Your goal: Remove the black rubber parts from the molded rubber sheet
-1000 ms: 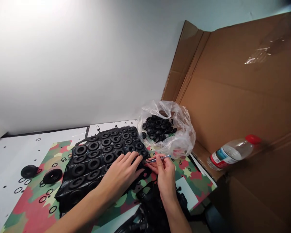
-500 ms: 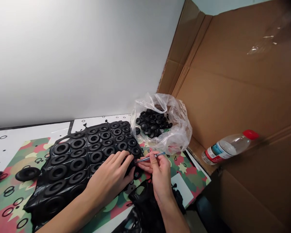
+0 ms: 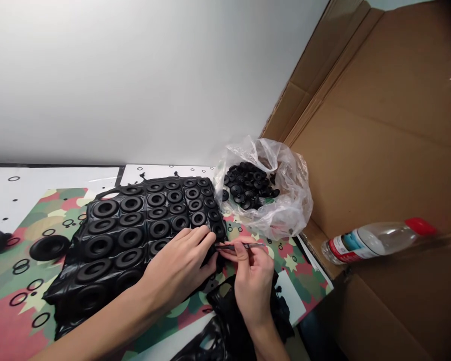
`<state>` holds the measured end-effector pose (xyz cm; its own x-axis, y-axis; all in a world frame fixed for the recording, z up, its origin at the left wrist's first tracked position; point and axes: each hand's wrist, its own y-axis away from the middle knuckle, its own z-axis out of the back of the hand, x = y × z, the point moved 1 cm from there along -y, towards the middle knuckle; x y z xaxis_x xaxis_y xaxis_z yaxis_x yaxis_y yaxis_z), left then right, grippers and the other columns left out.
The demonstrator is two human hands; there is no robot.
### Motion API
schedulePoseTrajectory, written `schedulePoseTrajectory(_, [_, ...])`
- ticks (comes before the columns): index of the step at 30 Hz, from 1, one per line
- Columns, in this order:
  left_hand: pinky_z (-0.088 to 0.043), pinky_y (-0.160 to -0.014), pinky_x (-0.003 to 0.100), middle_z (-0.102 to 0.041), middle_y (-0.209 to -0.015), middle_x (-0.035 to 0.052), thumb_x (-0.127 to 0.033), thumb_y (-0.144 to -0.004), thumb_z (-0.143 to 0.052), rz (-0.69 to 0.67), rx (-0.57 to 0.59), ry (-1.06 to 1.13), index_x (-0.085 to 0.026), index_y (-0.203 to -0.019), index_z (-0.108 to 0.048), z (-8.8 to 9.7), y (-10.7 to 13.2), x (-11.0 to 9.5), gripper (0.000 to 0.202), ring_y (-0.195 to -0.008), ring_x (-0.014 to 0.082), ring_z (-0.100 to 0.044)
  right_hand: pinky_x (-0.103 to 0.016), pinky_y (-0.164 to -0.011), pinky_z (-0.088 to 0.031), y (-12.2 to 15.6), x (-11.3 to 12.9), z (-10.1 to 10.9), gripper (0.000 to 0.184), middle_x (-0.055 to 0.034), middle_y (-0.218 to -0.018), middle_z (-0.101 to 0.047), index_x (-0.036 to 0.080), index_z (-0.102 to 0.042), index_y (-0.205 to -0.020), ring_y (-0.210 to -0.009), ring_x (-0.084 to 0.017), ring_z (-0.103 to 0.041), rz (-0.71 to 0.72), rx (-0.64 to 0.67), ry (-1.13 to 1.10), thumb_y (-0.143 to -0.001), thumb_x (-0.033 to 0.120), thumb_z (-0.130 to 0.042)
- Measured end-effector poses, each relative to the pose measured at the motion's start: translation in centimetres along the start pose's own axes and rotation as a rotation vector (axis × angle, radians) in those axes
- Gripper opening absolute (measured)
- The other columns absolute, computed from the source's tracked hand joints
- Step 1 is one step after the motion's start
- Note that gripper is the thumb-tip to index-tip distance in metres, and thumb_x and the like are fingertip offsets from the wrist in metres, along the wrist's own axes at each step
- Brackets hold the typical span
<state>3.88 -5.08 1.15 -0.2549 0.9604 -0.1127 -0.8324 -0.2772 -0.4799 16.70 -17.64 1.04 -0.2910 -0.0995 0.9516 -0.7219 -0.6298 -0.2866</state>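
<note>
A black moulded rubber sheet (image 3: 155, 214) with rows of raised rings lies across the patterned mat. My left hand (image 3: 184, 255) is closed on its right edge, fingers bent over the rim and thumb below. Against that same edge, my right hand (image 3: 252, 265) pinches slim metal tweezers (image 3: 244, 245) like a pen, tip pointing left at the left fingertips. Those fingers hide the exact spot the tip meets. Under my right wrist lies a crumpled heap of black rubber scrap (image 3: 225, 321).
A clear plastic bag (image 3: 293, 200) holding small black rubber discs (image 3: 248, 185) stands behind my hands. A red-capped bottle (image 3: 376, 240) is at the right by the cardboard wall (image 3: 361, 125). Loose rings and a black rubber disc (image 3: 49, 248) lie on the camouflage mat (image 3: 7, 316) at left.
The view has shifted, so everything sits further right and slightly higher. The tweezers now lie flatter, nearly level, with the tip still at the sheet's edge. Both hands keep their grips.
</note>
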Motion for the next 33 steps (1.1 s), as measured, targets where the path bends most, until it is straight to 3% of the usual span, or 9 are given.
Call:
schedulePoseTrajectory(4, [-0.050, -0.081, 0.041, -0.065, -0.098, 0.0029, -0.014, -0.105, -0.063, 0.017, 0.029, 0.082, -0.023, -0.100, -0.060, 0.1, -0.1, 0.2, 0.010, -0.084, 0.0253, -0.063, -0.030, -0.079, -0.067, 0.3, 0.9, -0.5, 0.029, -0.0065, -0.093, -0.082, 0.023, -0.079, -0.098, -0.083, -0.021, -0.081, 0.259, 0.050, 0.240, -0.116, 0.029, -0.057])
schedulePoseTrajectory(7, [-0.049, -0.079, 0.040, -0.064, -0.096, 0.0021, -0.011, -0.103, -0.061, 0.032, 0.049, 0.130, -0.023, -0.096, -0.059, 0.3, -0.1, 0.3, 0.015, -0.081, 0.0243, -0.062, -0.027, -0.077, -0.063, 0.4, 1.3, -0.9, 0.027, -0.0048, -0.091, -0.080, 0.023, -0.076, -0.102, -0.082, -0.019, -0.079, 0.375, 0.072, 0.316, -0.116, 0.019, -0.054])
schedulePoseTrajectory(18, [-0.047, -0.079, 0.040, -0.065, -0.096, 0.0019, -0.004, -0.095, -0.062, 0.008, 0.105, 0.214, -0.024, -0.091, -0.059, 0.5, -0.3, 0.5, 0.021, -0.082, 0.0245, -0.062, -0.026, -0.071, -0.056, 1.1, 1.1, -2.1, 0.033, -0.0049, -0.087, -0.071, 0.022, -0.072, -0.099, -0.073, -0.018, -0.071, 0.491, 0.137, 0.526, -0.118, 0.014, -0.046])
schedulePoseTrajectory(22, [-0.046, -0.078, 0.040, -0.066, -0.095, 0.0029, -0.002, -0.092, -0.057, -0.050, 0.058, 0.234, -0.025, -0.088, -0.060, 0.2, 0.1, 1.1, 0.024, -0.083, 0.0256, -0.063, -0.026, -0.067, -0.055, 1.2, 0.8, -2.4, 0.039, -0.0047, -0.083, -0.071, 0.022, -0.071, -0.094, -0.071, -0.018, -0.071, 0.564, 0.159, 0.576, -0.117, 0.014, -0.041])
schedulePoseTrajectory(24, [-0.046, -0.077, 0.040, -0.064, -0.093, 0.0030, -0.008, -0.097, -0.055, -0.047, 0.007, 0.243, -0.025, -0.089, -0.060, -0.1, 0.4, 1.5, 0.020, -0.082, 0.0258, -0.063, -0.027, -0.072, -0.059, 0.7, 0.5, -2.1, 0.036, -0.0054, -0.086, -0.074, 0.023, -0.072, -0.095, -0.077, -0.019, -0.076, 0.490, 0.133, 0.486, -0.118, 0.020, -0.043])
schedulePoseTrajectory(25, [-0.047, -0.077, 0.040, -0.064, -0.094, 0.0030, -0.013, -0.101, -0.055, -0.029, -0.017, 0.247, -0.026, -0.092, -0.061, -0.2, 0.5, 1.6, 0.016, -0.082, 0.0258, -0.063, -0.029, -0.074, -0.062, 0.2, 0.3, -1.8, 0.034, -0.0059, -0.088, -0.077, 0.023, -0.071, -0.096, -0.079, -0.020, -0.078, 0.387, 0.099, 0.388, -0.118, 0.026, -0.046])
schedulePoseTrajectory(29, [-0.050, -0.078, 0.039, -0.066, -0.100, 0.0026, -0.035, -0.112, -0.054, 0.051, -0.046, 0.251, -0.026, -0.105, -0.063, -0.4, 0.8, 1.6, 0.015, -0.086, 0.0249, -0.064, -0.039, -0.067, -0.072, -1.5, -0.9, -0.4, 0.040, -0.0073, -0.085, -0.082, 0.022, -0.066, -0.097, -0.069, -0.026, -0.083, -0.201, -0.057, -0.168, -0.109, 0.060, -0.066])
schedulePoseTrajectory(31, [-0.051, -0.079, 0.038, -0.066, -0.101, 0.0024, -0.036, -0.114, -0.052, 0.056, -0.047, 0.237, -0.025, -0.105, -0.062, -0.4, 0.9, 1.5, 0.017, -0.087, 0.0248, -0.065, -0.043, -0.070, -0.074, -1.9, -1.2, -0.1, 0.046, -0.0075, -0.084, -0.083, 0.022, -0.066, -0.096, -0.071, -0.028, -0.085, -0.311, -0.088, -0.306, -0.103, 0.067, -0.073])
schedulePoseTrajectory(33, [-0.050, -0.080, 0.038, -0.066, -0.102, 0.0025, -0.034, -0.113, -0.053, 0.050, -0.060, 0.218, -0.025, -0.104, -0.062, -0.4, 0.9, 1.4, 0.016, -0.089, 0.0252, -0.066, -0.044, -0.075, -0.076, -1.8, -1.2, -0.2, 0.048, -0.0072, -0.085, -0.084, 0.021, -0.067, -0.097, -0.075, -0.029, -0.087, -0.318, -0.076, -0.344, -0.101, 0.068, -0.077])
